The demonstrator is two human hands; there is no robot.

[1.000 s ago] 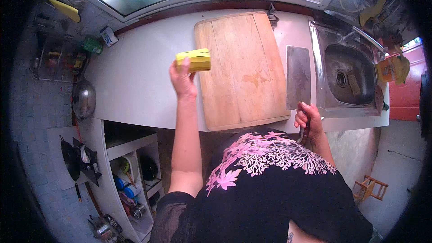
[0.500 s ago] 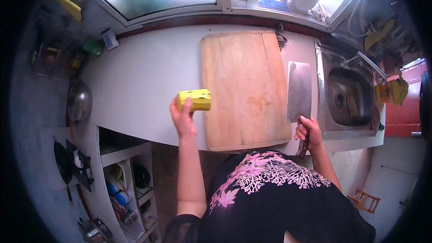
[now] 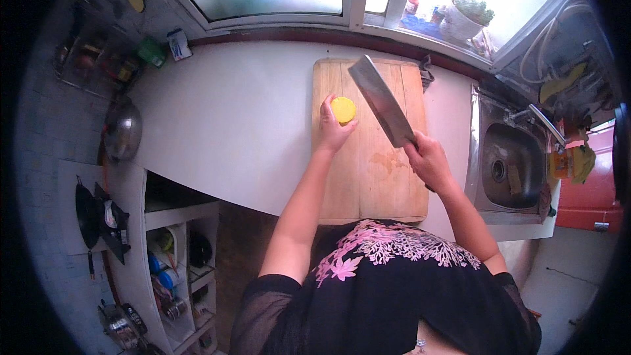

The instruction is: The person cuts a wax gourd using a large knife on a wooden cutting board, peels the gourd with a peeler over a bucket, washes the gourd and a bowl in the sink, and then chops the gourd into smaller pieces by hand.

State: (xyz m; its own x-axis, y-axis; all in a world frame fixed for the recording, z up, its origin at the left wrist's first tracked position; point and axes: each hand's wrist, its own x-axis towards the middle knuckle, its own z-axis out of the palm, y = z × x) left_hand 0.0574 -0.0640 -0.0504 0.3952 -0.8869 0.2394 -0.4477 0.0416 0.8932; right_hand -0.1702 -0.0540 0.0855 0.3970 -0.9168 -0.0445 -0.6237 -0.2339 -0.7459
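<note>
Left hand (image 3: 334, 128): fingers curled around a small yellow object (image 3: 343, 109), round in outline from above, grasped at its near and left sides. Its kind cannot be determined. The object sits at the upper left part of the wooden cutting board (image 3: 368, 158), apparently resting on the board surface, though contact underneath is hidden by the fingers.

Right hand (image 3: 428, 159): clenched fully around the handle of a cleaver (image 3: 381, 100). The handle itself is concealed within the fist. The broad grey blade extends up and to the left from the hand, lying over the upper middle of the board, with its far end just beside the yellow object. Whether the blade touches the board or is raised above it cannot be told from this view.

Both forearms reach forward from a person in a black top with a pink floral pattern.

The board lies lengthwise on a white counter (image 3: 230, 125), its near edge at the counter's front. To the right of the board is a steel sink (image 3: 509, 164) with a tap at its far corner. A window runs along the back of the counter, with a potted plant (image 3: 463, 18) on the sill. A metal pot (image 3: 123, 130) is at the counter's left end, and open shelves (image 3: 177, 256) stand below.
</note>
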